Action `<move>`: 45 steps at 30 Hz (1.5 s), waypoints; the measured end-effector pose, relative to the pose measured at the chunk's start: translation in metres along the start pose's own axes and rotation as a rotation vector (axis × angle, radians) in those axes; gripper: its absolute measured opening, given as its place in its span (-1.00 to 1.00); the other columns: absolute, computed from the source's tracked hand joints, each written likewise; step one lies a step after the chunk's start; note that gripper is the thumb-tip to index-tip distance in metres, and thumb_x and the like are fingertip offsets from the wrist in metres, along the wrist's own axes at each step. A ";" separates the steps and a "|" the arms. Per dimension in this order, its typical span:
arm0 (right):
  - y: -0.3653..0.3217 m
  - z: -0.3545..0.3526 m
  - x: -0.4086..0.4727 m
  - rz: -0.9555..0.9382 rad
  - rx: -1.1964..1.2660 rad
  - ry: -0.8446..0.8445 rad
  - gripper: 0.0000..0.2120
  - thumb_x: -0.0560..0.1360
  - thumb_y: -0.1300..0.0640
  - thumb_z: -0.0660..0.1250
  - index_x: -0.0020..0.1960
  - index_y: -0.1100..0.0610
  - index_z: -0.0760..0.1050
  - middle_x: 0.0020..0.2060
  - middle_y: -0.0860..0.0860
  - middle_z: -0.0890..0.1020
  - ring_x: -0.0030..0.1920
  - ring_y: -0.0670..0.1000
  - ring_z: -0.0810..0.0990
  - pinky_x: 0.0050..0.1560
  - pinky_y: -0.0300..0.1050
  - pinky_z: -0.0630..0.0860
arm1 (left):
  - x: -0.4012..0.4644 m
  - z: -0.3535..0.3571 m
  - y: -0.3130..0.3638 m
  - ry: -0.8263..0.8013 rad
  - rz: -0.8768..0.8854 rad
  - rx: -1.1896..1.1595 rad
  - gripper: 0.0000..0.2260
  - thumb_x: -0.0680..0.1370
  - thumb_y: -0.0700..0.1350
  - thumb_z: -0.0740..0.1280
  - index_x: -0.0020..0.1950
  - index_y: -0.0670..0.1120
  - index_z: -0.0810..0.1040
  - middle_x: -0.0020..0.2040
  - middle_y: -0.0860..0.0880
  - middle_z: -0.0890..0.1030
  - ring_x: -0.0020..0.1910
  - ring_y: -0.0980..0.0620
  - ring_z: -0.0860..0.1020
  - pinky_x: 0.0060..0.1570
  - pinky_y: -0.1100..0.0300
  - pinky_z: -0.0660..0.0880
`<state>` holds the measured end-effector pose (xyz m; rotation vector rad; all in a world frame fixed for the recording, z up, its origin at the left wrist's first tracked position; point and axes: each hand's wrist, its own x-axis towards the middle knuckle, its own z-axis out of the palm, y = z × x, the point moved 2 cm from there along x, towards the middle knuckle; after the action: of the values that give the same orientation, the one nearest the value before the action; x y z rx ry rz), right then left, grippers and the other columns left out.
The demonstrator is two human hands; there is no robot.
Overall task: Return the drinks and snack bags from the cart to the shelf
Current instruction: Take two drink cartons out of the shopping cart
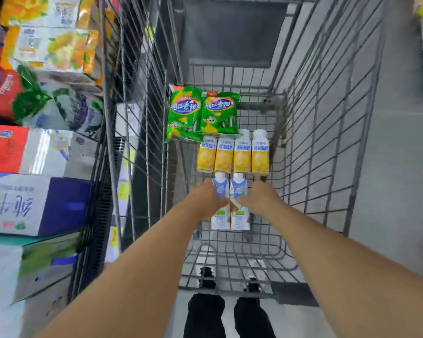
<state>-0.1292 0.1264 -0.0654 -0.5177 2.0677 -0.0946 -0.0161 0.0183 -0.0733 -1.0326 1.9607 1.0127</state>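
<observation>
Both arms are reaching down into the grey wire shopping cart (325,132). The left hand (203,200) is wrapped on the left blue-and-white drink bottle (220,203), and the right hand (263,198) is closing on the matching blue-and-white bottle to its right (239,206). The two lie side by side on the cart floor, caps pointing away. My take: get a full grip round each body, not just the fingertips, and lift straight up so they don't knock the row beyond.

Just past them lie four yellow-and-white drink bottles (233,156) in a tight row. Farther still, two green snack bags (203,113) sit at the far left of the basket. The shelf stacked with cartons (29,152) is along the left, so it's a short swing over.

Hard to tell: the fingers are tucked under or blurred, so I can't say how firm either grip is. The shelf is smeared with blur, and I can't make out a free slot.
</observation>
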 end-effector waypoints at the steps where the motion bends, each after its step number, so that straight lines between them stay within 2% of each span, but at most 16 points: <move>1: 0.004 0.008 0.007 0.026 0.020 -0.007 -0.76 0.56 0.06 0.37 0.06 0.24 0.53 -0.03 0.14 0.62 0.06 0.18 0.58 -0.19 -0.10 0.40 | 0.009 0.004 -0.002 -0.019 -0.047 -0.095 -0.54 0.60 0.05 0.32 0.38 -0.19 0.36 0.23 -0.16 0.52 0.10 -0.13 0.52 -0.02 0.10 0.43; 3: 0.007 0.022 0.015 0.062 0.113 -0.007 -0.77 0.53 0.03 0.39 -0.14 0.21 0.54 -0.26 0.08 0.58 -0.16 0.11 0.54 -0.36 -0.14 0.35 | 0.023 0.013 -0.005 -0.050 -0.095 -0.220 -0.65 0.58 0.05 0.34 0.19 -0.20 0.46 0.07 -0.13 0.56 -0.01 -0.10 0.56 -0.11 0.12 0.43; 7: 0.012 0.040 0.031 0.079 0.286 -0.012 -0.48 0.47 -0.04 0.47 0.23 0.32 0.46 0.00 0.11 0.66 -0.05 0.09 0.63 -0.16 -0.05 0.53 | 0.044 0.027 -0.006 -0.059 -0.110 -0.360 -0.77 0.56 0.05 0.34 -0.07 -0.12 0.51 -0.16 -0.11 0.57 -0.26 -0.01 0.56 -0.20 0.13 0.46; 10: 0.009 0.045 0.034 0.136 0.377 0.002 -0.33 0.46 0.00 0.49 0.31 0.35 0.23 0.10 0.17 0.59 0.08 0.14 0.60 -0.03 0.04 0.55 | 0.054 0.033 -0.006 -0.017 -0.181 -0.419 -0.55 0.53 0.07 0.36 0.23 -0.26 0.50 0.16 -0.28 0.58 0.05 -0.19 0.63 -0.09 0.03 0.54; 12: 0.010 0.047 0.034 0.161 0.381 0.028 -0.35 0.45 0.04 0.51 0.29 0.33 0.24 0.06 0.15 0.59 0.03 0.13 0.60 -0.13 0.02 0.57 | 0.056 0.034 -0.006 -0.005 -0.206 -0.435 -0.48 0.53 0.07 0.36 0.34 -0.27 0.42 0.27 -0.29 0.53 0.16 -0.22 0.60 0.04 -0.01 0.55; 14: 0.013 0.046 0.034 0.162 0.366 0.054 -0.43 0.42 0.06 0.54 0.22 0.28 0.31 0.03 0.13 0.57 -0.01 0.12 0.60 -0.22 -0.05 0.54 | 0.055 0.035 -0.007 0.001 -0.221 -0.471 -0.47 0.54 0.09 0.35 0.34 -0.26 0.41 0.26 -0.25 0.54 0.17 -0.22 0.59 0.08 -0.02 0.54; 16: 0.016 0.044 0.036 0.142 0.317 0.069 -0.51 0.36 0.02 0.59 0.08 0.21 0.40 0.08 0.19 0.57 0.07 0.18 0.62 -0.06 0.04 0.58 | 0.058 0.039 -0.012 0.004 -0.235 -0.470 -0.47 0.52 0.14 0.36 0.28 -0.26 0.48 0.21 -0.23 0.59 0.16 -0.22 0.61 0.11 -0.02 0.57; 21: 0.019 0.035 0.032 0.147 0.286 0.016 -0.42 0.22 -0.06 0.65 0.08 0.22 0.56 -0.03 0.12 0.68 -0.02 0.13 0.67 0.00 0.10 0.63 | 0.054 0.041 -0.021 -0.052 -0.262 -0.493 -0.54 0.47 0.08 0.45 0.18 -0.26 0.55 0.03 -0.20 0.69 -0.06 -0.10 0.69 0.00 -0.01 0.65; 24: 0.012 0.020 0.016 0.126 0.275 0.005 -0.40 0.18 -0.07 0.66 0.11 0.17 0.59 -0.02 0.09 0.69 -0.02 0.10 0.67 0.03 0.08 0.63 | 0.035 0.031 -0.014 -0.044 -0.212 -0.602 -0.60 0.44 0.04 0.49 0.17 -0.14 0.55 0.04 -0.15 0.69 -0.02 -0.12 0.68 0.03 -0.08 0.64; 27: -0.003 -0.009 -0.008 0.039 0.277 0.013 -0.32 0.09 -0.11 0.65 0.15 0.10 0.59 0.00 0.05 0.70 -0.01 0.06 0.68 0.06 0.11 0.63 | 0.001 0.003 -0.002 -0.025 -0.089 -0.678 -0.87 0.55 -0.10 0.42 0.02 -0.07 0.51 -0.06 -0.02 0.63 -0.05 -0.03 0.61 -0.13 0.25 0.61; 29: -0.018 -0.037 -0.032 -0.029 0.284 0.019 -0.42 0.18 0.00 0.66 0.15 0.12 0.60 0.00 0.04 0.70 0.01 0.05 0.68 0.09 0.10 0.62 | -0.028 -0.022 0.007 -0.004 -0.019 -0.762 -0.83 0.58 -0.14 0.40 0.02 -0.05 0.40 -0.08 0.05 0.54 -0.17 0.11 0.58 -0.37 0.39 0.49; 31: -0.036 -0.070 -0.062 -0.084 0.277 0.030 -0.49 0.25 0.10 0.65 0.14 0.15 0.60 0.02 0.04 0.70 0.03 0.05 0.67 0.11 0.06 0.61 | -0.058 -0.052 0.016 0.025 0.057 -0.841 -0.76 0.55 -0.12 0.44 0.10 -0.08 0.42 0.01 0.01 0.60 -0.21 0.15 0.63 -0.28 0.29 0.57; 34: -0.072 -0.117 -0.112 -0.187 0.239 0.047 -0.56 0.28 0.16 0.64 0.12 0.14 0.62 0.00 0.03 0.71 0.01 0.05 0.67 0.02 -0.05 0.59 | -0.119 -0.101 0.028 0.078 0.133 -0.943 -0.60 0.49 -0.06 0.51 0.24 -0.08 0.44 0.12 -0.04 0.66 -0.02 -0.01 0.68 -0.14 0.06 0.64; 37: -0.119 -0.157 -0.171 -0.356 0.144 0.047 -0.57 0.25 0.10 0.65 0.08 0.07 0.62 -0.05 -0.04 0.71 -0.02 0.00 0.68 -0.07 -0.11 0.58 | -0.196 -0.147 0.031 0.173 0.238 -0.959 -0.84 0.53 -0.16 0.46 0.00 0.02 0.52 -0.10 0.08 0.72 -0.15 0.07 0.69 -0.08 0.04 0.65; 39: -0.153 -0.175 -0.215 -0.473 0.072 0.056 -0.50 0.23 0.05 0.66 0.11 0.08 0.60 -0.03 -0.04 0.71 0.00 0.00 0.67 -0.01 -0.07 0.60 | -0.255 -0.169 0.025 0.271 0.295 -0.965 -0.86 0.54 -0.18 0.44 -0.04 0.05 0.56 -0.21 0.13 0.73 -0.22 0.13 0.69 -0.04 0.02 0.65; 45: -0.251 -0.174 -0.355 -0.894 -0.015 0.034 -0.41 0.20 -0.01 0.64 0.15 0.09 0.55 0.02 0.00 0.69 0.04 0.02 0.67 0.07 0.09 0.61 | -0.446 -0.196 -0.031 0.701 0.294 -1.046 -0.72 0.50 -0.12 0.49 0.18 -0.07 0.57 0.00 -0.16 0.71 -0.09 -0.09 0.69 -0.03 -0.12 0.65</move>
<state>-0.0365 0.0164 0.3802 -1.4184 1.7215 -0.6089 0.1677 -0.0151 0.3779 -1.8711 2.1284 2.1900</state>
